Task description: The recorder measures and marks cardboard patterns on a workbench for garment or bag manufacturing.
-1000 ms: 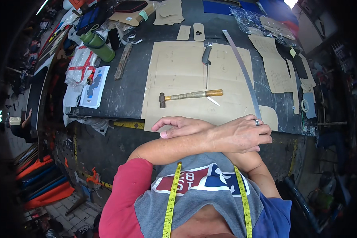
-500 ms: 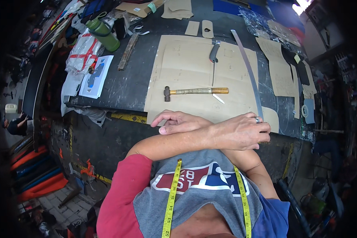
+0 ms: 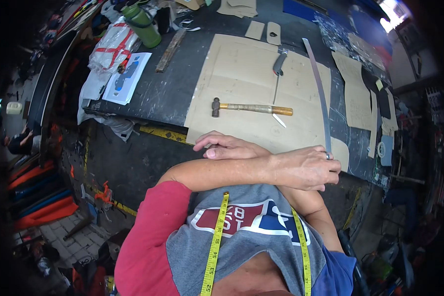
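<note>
My forearms are crossed in front of my body at the table's near edge. The left one lies on top, and my left hand [image 3: 308,167], with a ring on one finger, reaches to the right. Its fingers droop loosely with nothing visible in them, close to the near end of a long steel ruler [image 3: 316,81]. Under that forearm, my right hand [image 3: 223,147] points left, empty, its fingers loosely stretched and thumb apart. Beyond it, a ball-peen hammer [image 3: 254,108] lies on a brown cardboard sheet [image 3: 232,69], beside a small white blade-like piece [image 3: 279,120] and a dark-handled tool [image 3: 279,64].
A green bottle [image 3: 142,27], a plastic-wrapped bundle [image 3: 114,47] and a printed sheet [image 3: 127,79] occupy the table's left side. Cut cardboard pieces [image 3: 352,93] and a tape roll [image 3: 381,148] are at right. A yellow measuring tape [image 3: 214,246] hangs around my neck.
The view has turned slightly, so the table things appear shifted to the right. My arms stay crossed; the fingers of my left hand hang a little more bent.
</note>
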`<state>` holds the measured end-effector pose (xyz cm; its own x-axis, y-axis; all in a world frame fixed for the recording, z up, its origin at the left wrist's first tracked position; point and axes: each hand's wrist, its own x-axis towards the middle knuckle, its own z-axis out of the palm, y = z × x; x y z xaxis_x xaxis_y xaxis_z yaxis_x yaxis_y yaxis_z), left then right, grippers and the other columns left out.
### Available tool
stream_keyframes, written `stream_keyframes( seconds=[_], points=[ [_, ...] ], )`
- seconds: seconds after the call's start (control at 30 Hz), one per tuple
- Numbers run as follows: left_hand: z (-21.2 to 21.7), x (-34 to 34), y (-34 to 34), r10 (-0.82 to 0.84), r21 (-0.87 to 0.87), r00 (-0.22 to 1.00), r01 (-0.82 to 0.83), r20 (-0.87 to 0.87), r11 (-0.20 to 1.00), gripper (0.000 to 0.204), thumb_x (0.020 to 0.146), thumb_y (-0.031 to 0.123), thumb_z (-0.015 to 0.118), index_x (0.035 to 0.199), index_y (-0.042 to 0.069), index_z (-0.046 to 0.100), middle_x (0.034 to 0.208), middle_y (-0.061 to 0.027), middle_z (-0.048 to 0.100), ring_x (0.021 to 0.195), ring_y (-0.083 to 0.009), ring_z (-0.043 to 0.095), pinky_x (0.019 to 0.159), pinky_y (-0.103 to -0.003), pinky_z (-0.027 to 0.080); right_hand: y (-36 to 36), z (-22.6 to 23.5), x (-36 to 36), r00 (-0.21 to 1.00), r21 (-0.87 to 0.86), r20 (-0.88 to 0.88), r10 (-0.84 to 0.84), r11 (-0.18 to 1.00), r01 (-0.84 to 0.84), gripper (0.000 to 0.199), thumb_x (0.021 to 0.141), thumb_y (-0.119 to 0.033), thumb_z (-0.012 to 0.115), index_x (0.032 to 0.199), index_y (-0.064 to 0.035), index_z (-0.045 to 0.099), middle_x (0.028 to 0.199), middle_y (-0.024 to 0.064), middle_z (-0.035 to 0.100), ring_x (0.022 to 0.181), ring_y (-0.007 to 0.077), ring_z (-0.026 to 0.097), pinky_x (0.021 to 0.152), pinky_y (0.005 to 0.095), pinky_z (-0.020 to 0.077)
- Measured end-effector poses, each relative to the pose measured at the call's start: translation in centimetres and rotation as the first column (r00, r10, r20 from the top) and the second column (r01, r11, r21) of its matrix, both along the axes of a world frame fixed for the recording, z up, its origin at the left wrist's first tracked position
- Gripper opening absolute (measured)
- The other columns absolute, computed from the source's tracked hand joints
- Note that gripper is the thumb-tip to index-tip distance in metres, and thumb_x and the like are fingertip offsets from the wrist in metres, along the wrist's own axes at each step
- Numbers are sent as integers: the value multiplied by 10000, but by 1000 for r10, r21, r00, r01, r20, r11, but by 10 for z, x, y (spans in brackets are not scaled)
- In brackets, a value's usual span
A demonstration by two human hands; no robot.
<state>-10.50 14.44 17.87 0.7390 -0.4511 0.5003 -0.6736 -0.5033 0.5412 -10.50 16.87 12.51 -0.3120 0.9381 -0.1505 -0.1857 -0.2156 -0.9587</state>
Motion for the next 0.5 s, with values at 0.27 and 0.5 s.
stream_keyframes(
  seconds=[0.27,0.5],
  points=[
    [-1,1,-5,-35,41,997,38,-62,998,283,850,231,696,1089,85,655,1128,-57,613,1104,-222,592,1003,-393,445,-1,7,-1,973,48,-201,117,993,-110,534,1012,-411,518,1393,-37,501,1468,95,440,1399,233,376,1179,366,228],
    [6,3,-3,-55,80,991,65,-126,995,314,855,235,694,1127,82,659,1175,-63,609,1161,-233,577,1014,-389,434,-3,-4,-4,920,-67,-391,30,996,-61,581,1020,-441,501,1445,-49,439,1519,113,373,1433,243,338,1191,383,225]
  ],
)
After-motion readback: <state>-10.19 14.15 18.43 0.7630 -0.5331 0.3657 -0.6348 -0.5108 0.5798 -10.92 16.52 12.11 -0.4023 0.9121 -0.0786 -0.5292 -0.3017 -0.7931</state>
